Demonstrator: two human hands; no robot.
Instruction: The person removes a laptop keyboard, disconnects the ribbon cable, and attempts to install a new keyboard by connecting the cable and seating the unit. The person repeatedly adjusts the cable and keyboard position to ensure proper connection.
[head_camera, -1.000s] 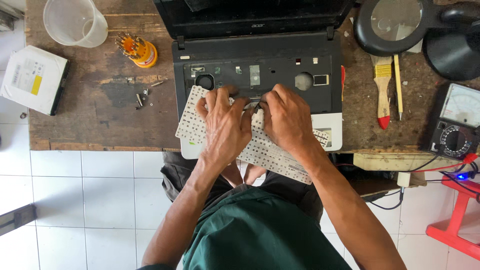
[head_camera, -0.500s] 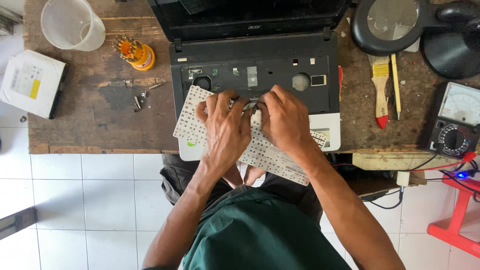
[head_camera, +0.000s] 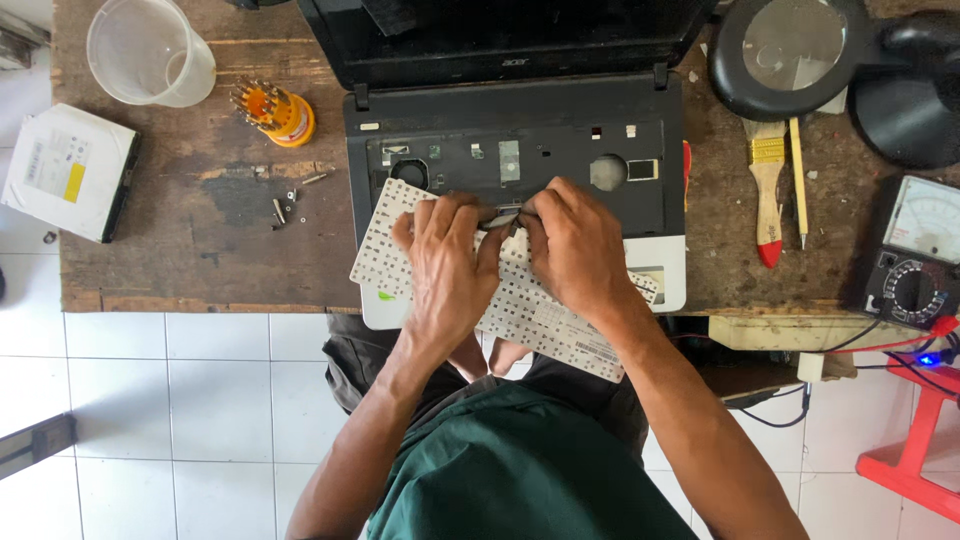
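Barely shifting since half a second ago: both hands staying pressed on the flipped keyboard (head_camera: 520, 300) at frame centre. Lying underside up across the open laptop (head_camera: 520, 150), long axis slanting from upper left to lower right. Left hand (head_camera: 445, 265) and right hand (head_camera: 575, 250) pinching, seemingly, a thin ribbon cable (head_camera: 503, 215) at the keyboard's upper edge, fingertips curled closed.

Left of the left hand (head_camera: 447, 262), bare wood lies open up to small screws (head_camera: 281, 207). Right of the right hand (head_camera: 572, 250), a brush (head_camera: 767, 190) blocks the way.
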